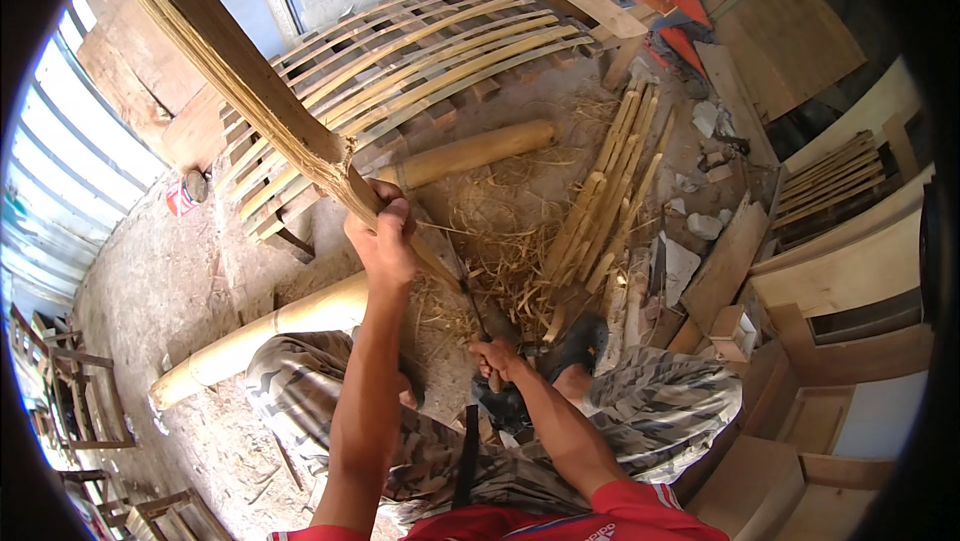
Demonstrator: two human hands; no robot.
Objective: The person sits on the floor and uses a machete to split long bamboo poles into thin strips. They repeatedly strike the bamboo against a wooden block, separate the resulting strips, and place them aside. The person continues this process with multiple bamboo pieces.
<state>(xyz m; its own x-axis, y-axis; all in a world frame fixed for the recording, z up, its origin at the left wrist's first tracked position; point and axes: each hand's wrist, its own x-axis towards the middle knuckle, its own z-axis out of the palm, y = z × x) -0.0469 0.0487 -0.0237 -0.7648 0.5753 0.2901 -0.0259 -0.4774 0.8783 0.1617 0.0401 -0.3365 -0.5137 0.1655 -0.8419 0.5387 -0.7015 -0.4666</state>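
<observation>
My left hand (385, 241) is wrapped round a long split bamboo piece (240, 71), which slants from the upper left down toward the middle. Its surface looks frayed and splintered just beyond my fingers. Low in front of me, my right hand (497, 361) grips the handle of a knife (473, 309). The knife's dark, narrow blade points up and away, close to the bamboo's near end; whether they touch I cannot tell. Curly bamboo shavings (500, 266) lie on the floor just past the blade.
A bamboo pole (270, 331) lies at left, another pole (470, 153) farther off. Laid-out bamboo slats (400, 66) spread at the back. Split strips (605, 191) lie right of the shavings, near rubble (705, 226). Wooden furniture parts (850, 286) crowd the right side.
</observation>
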